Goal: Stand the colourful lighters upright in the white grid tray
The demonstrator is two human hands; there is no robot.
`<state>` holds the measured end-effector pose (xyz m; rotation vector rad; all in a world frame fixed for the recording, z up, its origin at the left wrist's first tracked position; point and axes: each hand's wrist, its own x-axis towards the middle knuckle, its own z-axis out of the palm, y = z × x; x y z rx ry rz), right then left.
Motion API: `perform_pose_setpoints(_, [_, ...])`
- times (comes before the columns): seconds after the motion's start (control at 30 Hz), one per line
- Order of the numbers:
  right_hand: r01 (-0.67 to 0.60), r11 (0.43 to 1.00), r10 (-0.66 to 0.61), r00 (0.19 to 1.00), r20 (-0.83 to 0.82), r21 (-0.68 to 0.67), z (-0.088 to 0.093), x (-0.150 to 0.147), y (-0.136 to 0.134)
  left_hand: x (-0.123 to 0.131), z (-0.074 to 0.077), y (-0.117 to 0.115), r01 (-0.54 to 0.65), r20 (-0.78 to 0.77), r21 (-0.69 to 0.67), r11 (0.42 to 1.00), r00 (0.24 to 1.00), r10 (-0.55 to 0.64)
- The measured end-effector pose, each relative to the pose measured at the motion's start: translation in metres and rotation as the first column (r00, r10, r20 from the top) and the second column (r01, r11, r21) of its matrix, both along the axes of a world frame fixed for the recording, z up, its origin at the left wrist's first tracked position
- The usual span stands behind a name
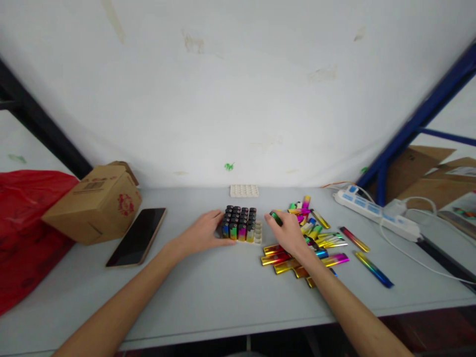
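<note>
Fingers (268, 219) of the right hand (290, 231) pinch a green lighter (276, 218), likely slick, best gripped mid-body; the left hand (203, 232), spread, flanks upright lighters (238, 223) toward the worktop's (208, 297) back edge.

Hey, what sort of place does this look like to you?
Probably a workroom or small workshop: what look like lighters stand in rows in a white tray, with a loose pile beside it and a cardboard box on the same table.

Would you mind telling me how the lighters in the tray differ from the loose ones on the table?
The tray lighters stand upright, while the loose lighters lie on their sides. The tray lighters form neat rows; the loose lighters are heaped and scattered. Both groups show several colours.
</note>
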<state>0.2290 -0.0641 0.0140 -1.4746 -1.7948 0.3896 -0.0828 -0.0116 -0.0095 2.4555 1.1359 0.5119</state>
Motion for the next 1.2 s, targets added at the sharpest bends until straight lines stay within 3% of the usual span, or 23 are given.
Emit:
perform_pose_setpoints(0.63, [-0.008,1.000,0.008,1.000,0.017,0.024,0.0020,-0.0039,-0.0017,0.0024,0.0041,-0.0028,-0.039,-0.017,-0.019,0.999,0.999,0.039])
perform_pose_setpoints(0.9, [0.043,0.999,-0.042,0.999,-0.009,0.026,0.0014,-0.0040,-0.0025,0.0008,0.0032,-0.0027,-0.013,-0.007,0.004,1.000,1.000,0.013])
perform_pose_setpoints(1.07, [-0.026,0.999,0.028,0.998,-0.051,0.028,0.0003,-0.0036,-0.0025,0.0019,0.0041,-0.0026,-0.028,-0.022,-0.012,1.000,0.999,0.028])
perform_pose_setpoints(1.2, [-0.091,0.987,0.093,0.996,-0.008,0.134,-0.0050,-0.0003,0.0016,0.0016,0.0035,-0.0018,-0.016,-0.014,-0.002,1.000,1.000,0.016])
